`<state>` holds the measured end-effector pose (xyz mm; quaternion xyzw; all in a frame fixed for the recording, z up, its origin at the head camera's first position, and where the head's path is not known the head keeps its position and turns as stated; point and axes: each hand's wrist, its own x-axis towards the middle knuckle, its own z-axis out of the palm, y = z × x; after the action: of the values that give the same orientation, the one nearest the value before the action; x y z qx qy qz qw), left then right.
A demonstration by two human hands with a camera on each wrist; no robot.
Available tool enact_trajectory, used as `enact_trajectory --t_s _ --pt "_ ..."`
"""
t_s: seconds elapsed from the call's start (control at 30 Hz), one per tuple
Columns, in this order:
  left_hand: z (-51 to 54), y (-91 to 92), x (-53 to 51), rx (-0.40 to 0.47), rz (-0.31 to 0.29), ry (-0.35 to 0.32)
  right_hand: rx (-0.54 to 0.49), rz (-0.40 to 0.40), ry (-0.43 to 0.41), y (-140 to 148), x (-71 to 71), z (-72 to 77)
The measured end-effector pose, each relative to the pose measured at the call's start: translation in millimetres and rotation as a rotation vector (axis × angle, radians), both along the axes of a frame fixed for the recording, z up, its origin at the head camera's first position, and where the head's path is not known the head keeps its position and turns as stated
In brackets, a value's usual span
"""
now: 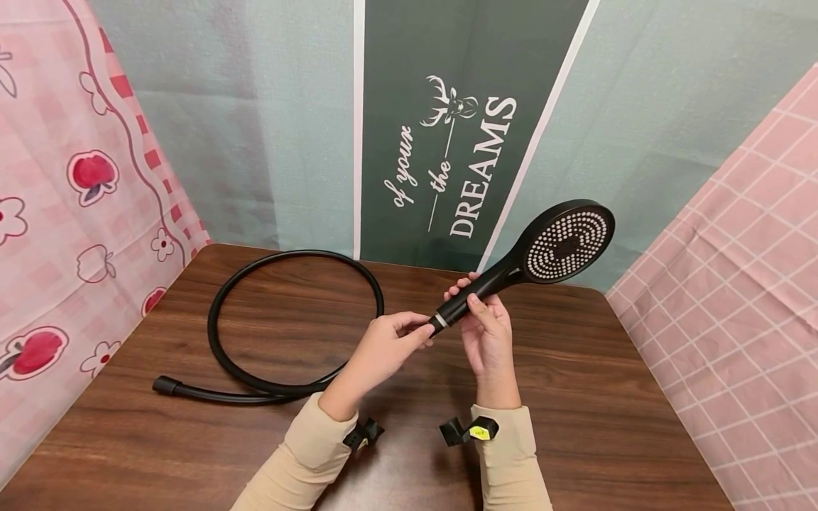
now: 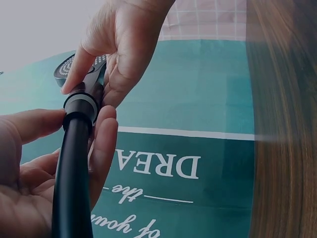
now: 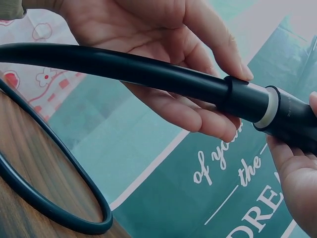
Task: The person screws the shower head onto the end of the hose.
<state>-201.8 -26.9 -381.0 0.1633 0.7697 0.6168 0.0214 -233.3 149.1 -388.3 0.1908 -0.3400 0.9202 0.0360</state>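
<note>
The right hand (image 1: 488, 330) grips the shower head (image 1: 565, 241) by its handle (image 1: 473, 294), up over the tabletop (image 1: 575, 397); the left hand (image 1: 380, 348) pinches the collar (image 3: 247, 99) of the hose (image 3: 138, 67), a pale ring (image 3: 270, 110) between collar and handle. Probably screwing on — or off, I cannot tell. Next likely calls for a steady handle, collar turned squarely.

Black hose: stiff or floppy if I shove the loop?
Probably bendy yet springy: the hose curves in a wide loop with no visible kinks. It may slide fairly easily, since its surface looks smooth and glossy. Its free end fitting could swing, as it lies unheld on the table.
</note>
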Motion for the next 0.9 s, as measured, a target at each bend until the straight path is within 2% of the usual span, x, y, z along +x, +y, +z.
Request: enact_trajectory --t_s 0.43,0.9 --pt "2.4 5.5 5.4 -0.063 0.082 0.059 -0.001 -0.005 -0.007 -0.5 0.4 1.9" --pt "3.9 5.2 6.4 -0.095 0.104 0.082 0.001 -0.006 0.004 -0.5 -0.2 -0.1"
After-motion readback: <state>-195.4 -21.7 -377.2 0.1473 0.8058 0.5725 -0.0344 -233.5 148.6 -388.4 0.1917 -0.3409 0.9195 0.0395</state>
